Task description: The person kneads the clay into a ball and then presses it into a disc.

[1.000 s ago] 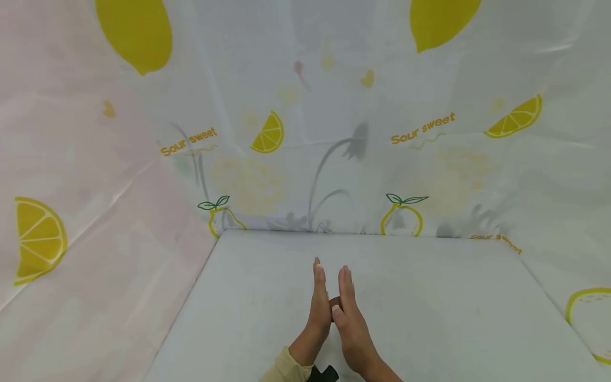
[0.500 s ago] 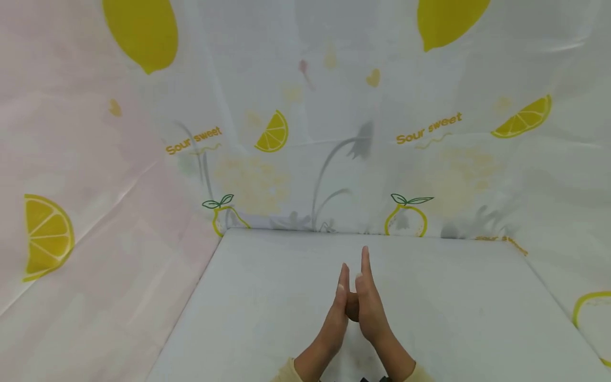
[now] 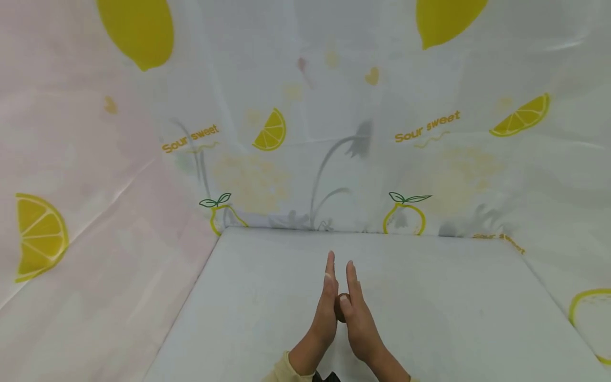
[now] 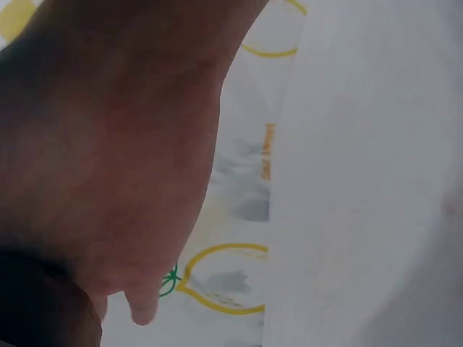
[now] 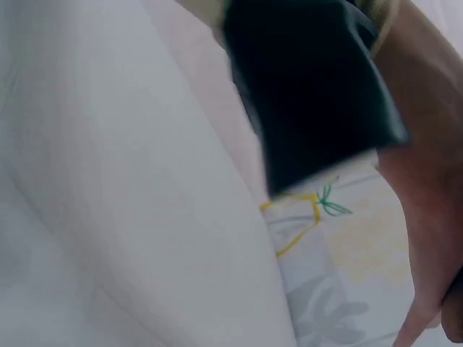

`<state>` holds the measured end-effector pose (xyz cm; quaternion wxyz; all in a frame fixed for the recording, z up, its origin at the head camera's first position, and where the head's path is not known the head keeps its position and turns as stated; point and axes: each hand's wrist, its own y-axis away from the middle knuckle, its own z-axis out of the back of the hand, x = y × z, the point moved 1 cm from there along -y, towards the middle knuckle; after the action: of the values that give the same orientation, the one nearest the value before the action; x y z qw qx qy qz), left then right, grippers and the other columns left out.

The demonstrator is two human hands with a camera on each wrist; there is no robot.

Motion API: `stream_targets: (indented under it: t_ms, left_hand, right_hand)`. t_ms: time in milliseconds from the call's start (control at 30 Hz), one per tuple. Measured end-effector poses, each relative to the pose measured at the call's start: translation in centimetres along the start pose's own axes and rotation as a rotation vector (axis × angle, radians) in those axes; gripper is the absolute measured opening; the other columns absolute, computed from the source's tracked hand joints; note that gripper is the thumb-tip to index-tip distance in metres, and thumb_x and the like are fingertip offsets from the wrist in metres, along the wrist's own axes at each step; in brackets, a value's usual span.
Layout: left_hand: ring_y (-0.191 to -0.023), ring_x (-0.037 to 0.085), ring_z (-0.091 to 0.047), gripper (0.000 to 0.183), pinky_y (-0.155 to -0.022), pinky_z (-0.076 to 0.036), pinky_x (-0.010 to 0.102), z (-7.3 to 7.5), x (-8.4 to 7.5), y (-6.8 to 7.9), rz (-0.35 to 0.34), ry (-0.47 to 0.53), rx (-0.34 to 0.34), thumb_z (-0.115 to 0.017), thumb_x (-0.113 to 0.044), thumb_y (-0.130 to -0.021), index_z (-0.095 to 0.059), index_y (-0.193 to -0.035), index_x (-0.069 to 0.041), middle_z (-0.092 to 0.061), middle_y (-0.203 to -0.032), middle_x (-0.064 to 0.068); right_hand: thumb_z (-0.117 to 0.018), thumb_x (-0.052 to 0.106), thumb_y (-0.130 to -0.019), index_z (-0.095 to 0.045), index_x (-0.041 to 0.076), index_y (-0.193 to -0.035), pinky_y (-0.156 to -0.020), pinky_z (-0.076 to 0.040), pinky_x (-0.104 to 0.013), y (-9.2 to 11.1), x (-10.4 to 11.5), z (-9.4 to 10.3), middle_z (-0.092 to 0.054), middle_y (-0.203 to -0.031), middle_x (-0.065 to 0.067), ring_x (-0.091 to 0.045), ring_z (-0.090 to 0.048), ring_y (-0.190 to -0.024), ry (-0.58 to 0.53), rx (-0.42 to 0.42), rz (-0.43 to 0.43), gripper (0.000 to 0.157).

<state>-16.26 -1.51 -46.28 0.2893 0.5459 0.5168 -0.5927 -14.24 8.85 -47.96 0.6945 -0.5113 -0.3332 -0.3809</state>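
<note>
Between my two flat palms, in the head view, sits a small brown rounded lump (image 3: 339, 314). My left hand (image 3: 325, 313) presses on it from the left, fingers straight and pointing away from me. From the other side my right hand (image 3: 364, 329) presses against it, also with straight fingers, and its thumb covers part of the lump. The left fingertips reach slightly farther forward than the right ones. Both hands are above the white table. What the lump is made of cannot be told. In the right wrist view, a dark brown edge of the lump (image 5: 453, 318) shows at the lower right.
The white tabletop (image 3: 444, 307) spreads around the hands. Behind and beside it hangs a pale sheet (image 3: 305, 175) printed with lemons and lettering. A black block-shaped device (image 5: 311, 94) at a wrist fills part of the right wrist view.
The palms slide against each other around the brown lump. Half a second ago the right fingertips were farther forward; now the left ones are. Both hands shifted right, then back left.
</note>
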Motion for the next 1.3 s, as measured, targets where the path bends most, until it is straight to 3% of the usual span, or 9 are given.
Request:
stream_targets:
  t_ms: [100,167,300,500,600,733,933,1033,1300]
  left_hand:
    - [-0.154,0.027,0.013,0.066,-0.119,0.005,0.062,0.3,0.0,-0.3,0.023,0.016,-0.051,-0.008,-0.05,-0.109,0.008,-0.164,-0.016,0.015,-0.169,0.004]
    - [-0.154,0.029,0.013,0.066,-0.119,0.006,0.062,0.4,0.2,-0.5,0.038,0.01,-0.072,-0.009,-0.048,-0.11,0.009,-0.164,-0.014,0.015,-0.169,0.006]
    - [-0.154,0.031,0.014,0.067,-0.119,0.006,0.064,0.5,0.6,-0.7,0.061,-0.023,-0.099,-0.01,-0.048,-0.11,0.008,-0.163,-0.011,0.014,-0.169,0.01]
    - [-0.137,0.03,-0.042,0.071,-0.117,-0.022,0.06,0.4,1.8,-0.4,0.149,-0.058,-0.107,-0.007,-0.055,-0.108,0.006,-0.164,-0.013,-0.05,-0.142,0.027]
    - [-0.132,0.027,-0.044,0.072,-0.117,-0.022,0.058,0.0,2.5,0.2,0.198,-0.065,-0.085,-0.004,-0.057,-0.107,0.005,-0.164,-0.014,-0.052,-0.141,0.024]
    - [-0.155,0.03,0.003,0.07,-0.119,0.005,0.063,-0.8,2.8,1.1,0.192,-0.032,-0.011,-0.004,-0.053,-0.108,0.005,-0.164,-0.012,0.004,-0.17,0.01]
    - [-0.155,0.03,0.011,0.065,-0.119,0.006,0.061,-1.3,1.6,1.5,0.133,0.051,0.141,0.0,-0.051,-0.108,0.012,-0.163,-0.018,0.009,-0.17,0.01]
    - [-0.154,0.028,0.014,0.069,-0.12,0.007,0.06,-1.1,0.9,1.2,0.087,0.079,0.163,-0.002,-0.055,-0.108,0.013,-0.163,-0.017,0.013,-0.17,0.007]
    - [-0.154,0.026,0.015,0.069,-0.119,0.008,0.061,0.0,0.5,0.7,0.037,0.04,0.018,-0.006,-0.052,-0.108,0.012,-0.163,-0.014,0.015,-0.169,0.003]
  right_hand:
    - [-0.04,0.004,-0.106,-0.002,0.008,-0.164,-0.12,-0.006,-0.021,0.7,0.4,-0.9,-0.033,-0.162,-0.006,-0.009,-0.032,-0.145,0.121,-0.01,0.089,0.07]
    - [-0.043,0.004,-0.104,0.0,0.006,-0.163,-0.12,0.007,-0.02,1.0,0.7,-1.2,0.002,-0.171,-0.009,-0.017,0.002,-0.156,0.148,-0.005,0.119,0.073]
    - [-0.042,0.007,-0.104,0.003,0.009,-0.164,-0.117,0.006,-0.016,1.3,1.6,-1.3,0.006,-0.171,-0.01,-0.019,0.007,-0.156,0.127,-0.002,0.092,0.075]
    - [-0.038,0.025,-0.109,0.003,0.024,-0.165,-0.118,0.001,-0.066,0.7,3.2,-0.5,0.004,-0.172,-0.002,-0.036,0.009,-0.154,0.073,-0.024,-0.036,0.069]
    - [-0.034,0.035,-0.11,0.003,0.029,-0.165,-0.108,-0.006,-0.08,-0.2,3.6,0.2,0.003,-0.171,0.005,-0.04,0.011,-0.153,0.059,-0.046,-0.075,0.066]
    - [-0.031,0.03,-0.109,0.003,0.027,-0.165,-0.112,-0.005,-0.076,-1.4,3.4,1.1,0.004,-0.171,0.007,-0.037,0.01,-0.154,0.05,-0.065,-0.054,0.065]
    - [-0.031,0.021,-0.108,0.003,0.029,-0.164,-0.11,-0.036,-0.03,-2.4,2.0,2.0,-0.041,-0.154,0.005,-0.006,-0.042,-0.135,-0.042,-0.058,-0.118,0.067]
    - [-0.029,0.018,-0.109,0.002,0.024,-0.165,-0.064,-0.04,-0.015,-2.2,0.9,2.0,-0.059,-0.084,0.003,0.0,-0.05,-0.069,-0.085,-0.043,-0.128,0.064]
    - [-0.03,0.02,-0.111,-0.005,0.021,-0.165,-0.114,-0.027,-0.035,-0.6,-0.4,0.3,-0.053,-0.138,0.0,-0.015,-0.043,-0.129,-0.001,-0.009,-0.151,0.06]
